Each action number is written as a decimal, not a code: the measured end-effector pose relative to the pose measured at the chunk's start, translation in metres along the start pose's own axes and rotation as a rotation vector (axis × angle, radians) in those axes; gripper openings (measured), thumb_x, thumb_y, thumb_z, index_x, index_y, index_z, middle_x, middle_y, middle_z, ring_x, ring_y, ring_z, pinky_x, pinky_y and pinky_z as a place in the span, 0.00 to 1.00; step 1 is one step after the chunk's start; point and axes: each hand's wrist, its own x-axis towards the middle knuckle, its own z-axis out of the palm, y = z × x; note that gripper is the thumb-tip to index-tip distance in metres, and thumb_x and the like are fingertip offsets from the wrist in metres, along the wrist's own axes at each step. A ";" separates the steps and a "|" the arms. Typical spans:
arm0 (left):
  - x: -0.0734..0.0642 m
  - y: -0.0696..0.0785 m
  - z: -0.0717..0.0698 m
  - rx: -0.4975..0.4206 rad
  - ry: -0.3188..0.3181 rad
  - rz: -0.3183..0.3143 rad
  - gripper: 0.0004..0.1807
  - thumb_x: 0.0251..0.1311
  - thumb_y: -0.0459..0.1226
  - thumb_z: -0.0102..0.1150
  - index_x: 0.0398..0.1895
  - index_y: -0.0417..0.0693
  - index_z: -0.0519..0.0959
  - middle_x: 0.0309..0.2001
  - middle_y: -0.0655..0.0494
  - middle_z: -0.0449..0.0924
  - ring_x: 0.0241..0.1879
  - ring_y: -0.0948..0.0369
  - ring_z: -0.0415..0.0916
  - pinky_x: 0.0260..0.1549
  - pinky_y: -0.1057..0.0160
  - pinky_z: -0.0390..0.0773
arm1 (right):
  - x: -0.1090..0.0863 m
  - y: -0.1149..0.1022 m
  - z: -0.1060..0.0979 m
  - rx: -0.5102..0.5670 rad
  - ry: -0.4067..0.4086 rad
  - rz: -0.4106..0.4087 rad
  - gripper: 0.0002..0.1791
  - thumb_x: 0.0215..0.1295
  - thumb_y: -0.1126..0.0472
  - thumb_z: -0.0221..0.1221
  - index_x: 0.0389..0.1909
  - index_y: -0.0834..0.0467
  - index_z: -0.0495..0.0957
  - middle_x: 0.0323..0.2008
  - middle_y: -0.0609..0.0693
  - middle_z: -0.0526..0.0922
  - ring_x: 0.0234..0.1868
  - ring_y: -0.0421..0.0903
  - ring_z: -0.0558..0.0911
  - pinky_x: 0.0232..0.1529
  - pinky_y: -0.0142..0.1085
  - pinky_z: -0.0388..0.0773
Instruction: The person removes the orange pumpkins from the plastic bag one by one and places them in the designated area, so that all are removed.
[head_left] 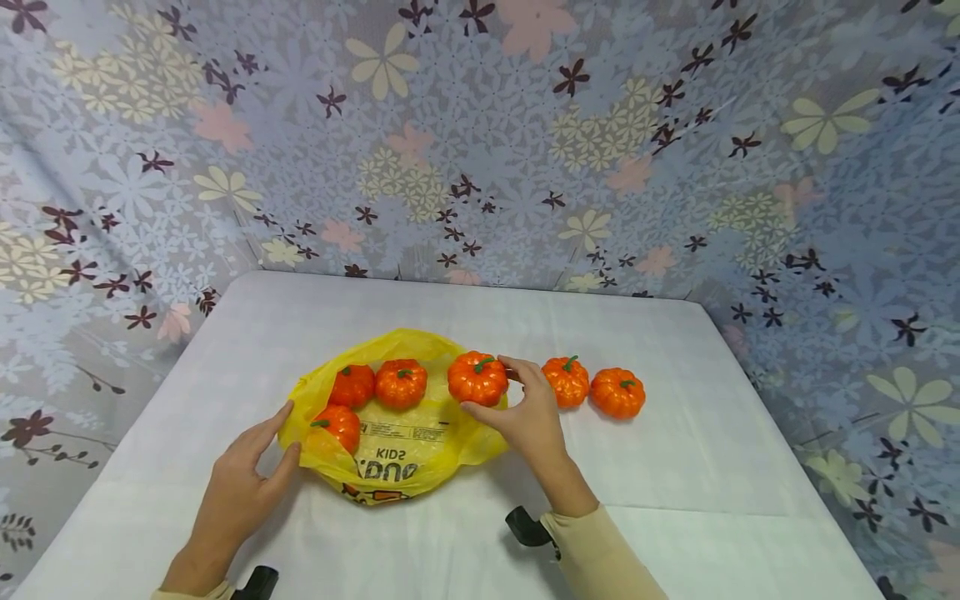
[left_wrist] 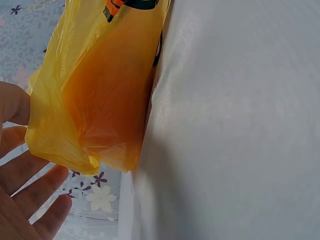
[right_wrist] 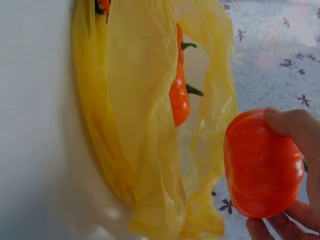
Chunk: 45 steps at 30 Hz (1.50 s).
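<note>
A yellow plastic bag (head_left: 465, 442) with dark printing lies on the table, its mouth spread wide. Three small orange pumpkins with green stems lie in its left half: one pumpkin (head_left: 352, 386) at the back left, a second pumpkin (head_left: 401, 384) beside it and a third pumpkin (head_left: 337, 428) nearer me. My right hand (head_left: 528, 421) grips another pumpkin (right_wrist: 262, 162) between thumb and fingers over the bag's right side. At the bag's left edge my left hand (head_left: 240, 483) touches the plastic (left_wrist: 55, 135) with loosely spread fingers; part of the fingers is behind it.
Two more pumpkins stand on the table right of my right hand: a nearer one (head_left: 567, 382) and one farther right (head_left: 618, 393). A white cloth covers the table (head_left: 712, 450). Flower-patterned fabric (head_left: 480, 150) rises behind it and at both sides.
</note>
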 end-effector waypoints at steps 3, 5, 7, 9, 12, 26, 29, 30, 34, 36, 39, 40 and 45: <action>0.000 -0.001 0.000 0.001 0.004 0.002 0.31 0.61 0.35 0.67 0.69 0.44 0.74 0.57 0.38 0.80 0.55 0.41 0.77 0.53 0.35 0.76 | 0.000 0.001 -0.005 -0.010 0.002 0.009 0.46 0.40 0.46 0.82 0.62 0.60 0.77 0.57 0.51 0.77 0.58 0.49 0.76 0.61 0.55 0.72; 0.000 -0.001 0.001 0.004 0.009 0.006 0.31 0.60 0.34 0.67 0.69 0.44 0.74 0.57 0.38 0.80 0.55 0.41 0.77 0.53 0.35 0.76 | -0.001 0.002 -0.009 -0.012 0.007 0.016 0.46 0.40 0.46 0.82 0.62 0.60 0.76 0.57 0.51 0.77 0.58 0.49 0.76 0.61 0.56 0.72; 0.000 -0.002 0.001 0.007 0.016 0.013 0.31 0.59 0.34 0.67 0.68 0.43 0.74 0.57 0.39 0.80 0.55 0.41 0.77 0.52 0.35 0.76 | -0.001 0.003 -0.014 0.000 0.017 0.024 0.46 0.40 0.48 0.82 0.62 0.59 0.76 0.56 0.50 0.77 0.57 0.49 0.75 0.61 0.55 0.73; 0.000 -0.002 0.001 0.012 0.022 0.018 0.31 0.59 0.33 0.67 0.68 0.43 0.74 0.57 0.39 0.80 0.55 0.41 0.77 0.52 0.36 0.76 | -0.001 0.005 -0.019 0.017 0.025 0.025 0.45 0.41 0.49 0.82 0.62 0.60 0.76 0.56 0.51 0.77 0.58 0.49 0.75 0.63 0.54 0.73; 0.000 -0.003 0.002 0.015 0.025 0.020 0.32 0.59 0.33 0.67 0.69 0.43 0.74 0.57 0.39 0.80 0.55 0.41 0.77 0.52 0.36 0.76 | -0.002 0.008 -0.026 0.052 0.035 0.016 0.45 0.42 0.52 0.82 0.62 0.61 0.75 0.56 0.52 0.76 0.58 0.50 0.76 0.62 0.53 0.76; 0.000 -0.001 0.001 0.006 0.012 0.009 0.32 0.59 0.33 0.67 0.69 0.44 0.74 0.58 0.38 0.80 0.56 0.41 0.77 0.52 0.36 0.76 | -0.008 0.021 -0.061 -0.065 0.126 0.007 0.45 0.40 0.52 0.83 0.61 0.61 0.77 0.57 0.54 0.77 0.58 0.52 0.76 0.64 0.52 0.72; 0.000 0.000 0.000 0.001 0.015 0.009 0.31 0.59 0.33 0.66 0.69 0.44 0.74 0.57 0.38 0.80 0.55 0.41 0.77 0.53 0.36 0.76 | -0.009 0.025 -0.067 -0.061 0.140 0.023 0.44 0.40 0.53 0.83 0.61 0.62 0.77 0.57 0.55 0.77 0.58 0.52 0.75 0.62 0.55 0.72; 0.000 0.000 0.000 0.000 0.016 0.009 0.31 0.59 0.33 0.66 0.69 0.43 0.74 0.57 0.38 0.80 0.55 0.41 0.77 0.52 0.36 0.76 | -0.010 0.026 -0.069 -0.059 0.145 0.028 0.44 0.40 0.54 0.83 0.61 0.62 0.77 0.57 0.55 0.77 0.58 0.53 0.76 0.61 0.55 0.73; 0.000 0.000 0.001 0.003 0.010 0.005 0.31 0.59 0.33 0.66 0.69 0.43 0.74 0.57 0.37 0.80 0.55 0.41 0.77 0.53 0.35 0.76 | -0.012 0.031 -0.079 -0.060 0.161 0.049 0.44 0.40 0.55 0.83 0.61 0.62 0.77 0.56 0.54 0.79 0.55 0.50 0.77 0.56 0.51 0.78; 0.000 0.000 0.001 0.008 0.008 0.004 0.31 0.60 0.34 0.66 0.69 0.44 0.74 0.57 0.37 0.80 0.55 0.40 0.77 0.52 0.35 0.76 | -0.013 0.035 -0.084 -0.064 0.174 0.043 0.44 0.40 0.56 0.83 0.60 0.63 0.77 0.54 0.53 0.79 0.55 0.49 0.78 0.54 0.51 0.81; 0.000 -0.001 0.001 0.006 0.013 0.008 0.31 0.59 0.33 0.67 0.69 0.44 0.74 0.56 0.38 0.80 0.55 0.41 0.77 0.52 0.36 0.76 | -0.014 0.041 -0.092 -0.083 0.196 0.028 0.43 0.40 0.58 0.83 0.60 0.64 0.77 0.53 0.54 0.78 0.55 0.49 0.77 0.54 0.52 0.81; 0.000 -0.001 0.001 0.003 0.015 0.010 0.31 0.59 0.33 0.67 0.68 0.44 0.74 0.56 0.38 0.81 0.55 0.41 0.77 0.52 0.36 0.76 | -0.015 0.043 -0.095 -0.090 0.204 0.023 0.42 0.40 0.59 0.83 0.59 0.64 0.77 0.54 0.56 0.78 0.56 0.51 0.77 0.55 0.53 0.80; 0.001 -0.001 0.001 0.004 0.020 0.018 0.31 0.59 0.33 0.66 0.68 0.44 0.74 0.56 0.38 0.81 0.54 0.41 0.78 0.51 0.36 0.76 | -0.017 0.052 -0.107 -0.130 0.241 0.028 0.43 0.40 0.60 0.83 0.60 0.67 0.77 0.55 0.60 0.77 0.57 0.57 0.75 0.62 0.57 0.72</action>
